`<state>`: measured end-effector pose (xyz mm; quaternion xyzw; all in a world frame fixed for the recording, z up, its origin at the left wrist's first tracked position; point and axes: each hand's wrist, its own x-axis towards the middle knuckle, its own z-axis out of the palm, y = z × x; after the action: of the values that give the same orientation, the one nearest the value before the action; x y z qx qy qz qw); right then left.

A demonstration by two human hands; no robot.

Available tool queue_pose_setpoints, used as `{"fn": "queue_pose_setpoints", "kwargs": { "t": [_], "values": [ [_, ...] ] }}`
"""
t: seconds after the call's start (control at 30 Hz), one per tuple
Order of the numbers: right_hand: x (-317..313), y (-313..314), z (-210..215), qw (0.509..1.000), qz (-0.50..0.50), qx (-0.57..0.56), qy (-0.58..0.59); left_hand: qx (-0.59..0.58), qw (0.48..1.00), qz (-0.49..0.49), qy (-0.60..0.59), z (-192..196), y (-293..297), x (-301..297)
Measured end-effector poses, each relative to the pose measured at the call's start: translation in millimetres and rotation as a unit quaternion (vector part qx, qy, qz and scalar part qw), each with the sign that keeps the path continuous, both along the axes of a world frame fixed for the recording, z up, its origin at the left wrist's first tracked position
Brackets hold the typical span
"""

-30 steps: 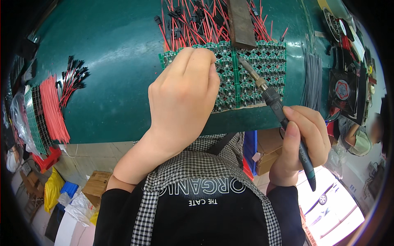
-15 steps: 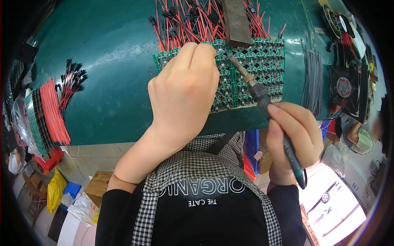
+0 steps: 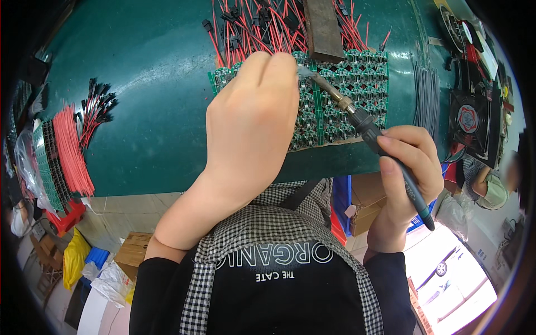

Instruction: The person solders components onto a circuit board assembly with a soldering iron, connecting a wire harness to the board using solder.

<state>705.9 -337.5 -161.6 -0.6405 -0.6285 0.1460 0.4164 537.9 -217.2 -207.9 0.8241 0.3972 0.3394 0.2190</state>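
Observation:
Panels of small green circuit boards (image 3: 354, 92) lie on the green table, with red and black wires with black connectors (image 3: 259, 25) fanning out beyond their far edge. My left hand (image 3: 254, 120) is closed over the left part of the panels; its fingertips and whatever they pinch are hidden beneath it. In my right hand (image 3: 410, 162) a soldering iron (image 3: 365, 125) is held like a pen, its tip at the boards beside my left fingertips. Faint smoke shows around the tip. A dark bar-shaped block (image 3: 324, 33) lies across the wires at the panels' far edge.
At the table's left lie a bundle of red wires (image 3: 73, 151), more boards (image 3: 50, 164) and wires with dark ends (image 3: 96, 111). Grey wires (image 3: 426, 103) lie to the right, beside a black fan (image 3: 468, 120). Another person (image 3: 491, 187) is at the far right.
My right hand and the soldering iron have shifted slightly right, the iron's handle now leaning lower to the right. Smoke has appeared at its tip. My left hand has moved only slightly.

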Motion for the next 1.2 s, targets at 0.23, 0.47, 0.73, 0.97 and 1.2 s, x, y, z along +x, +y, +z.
{"fn": "queue_pose_setpoints", "kwargs": {
  "t": [0.23,0.47,0.73,0.97,1.2],
  "values": [
    [-2,-18,1,0.995,-0.074,0.033,0.061,-0.017,1.000,-0.020,-0.013,-3,-13,-10],
    [-3,-15,2,1.000,-0.011,0.013,-0.025,0.011,1.000,-0.011,0.013,-9,-13,-4],
    [-13,-17,-8,0.975,0.059,0.074,-0.199,0.037,0.998,-0.016,0.058,-7,-14,0],
    [-4,-20,-10,0.999,0.010,0.008,-0.035,0.014,0.999,-0.010,0.043,-2,-14,-3],
    [0,-22,-2,0.999,-0.009,-0.016,-0.027,-0.039,0.999,0.002,-0.013,1,-12,-17]
  ]
}}
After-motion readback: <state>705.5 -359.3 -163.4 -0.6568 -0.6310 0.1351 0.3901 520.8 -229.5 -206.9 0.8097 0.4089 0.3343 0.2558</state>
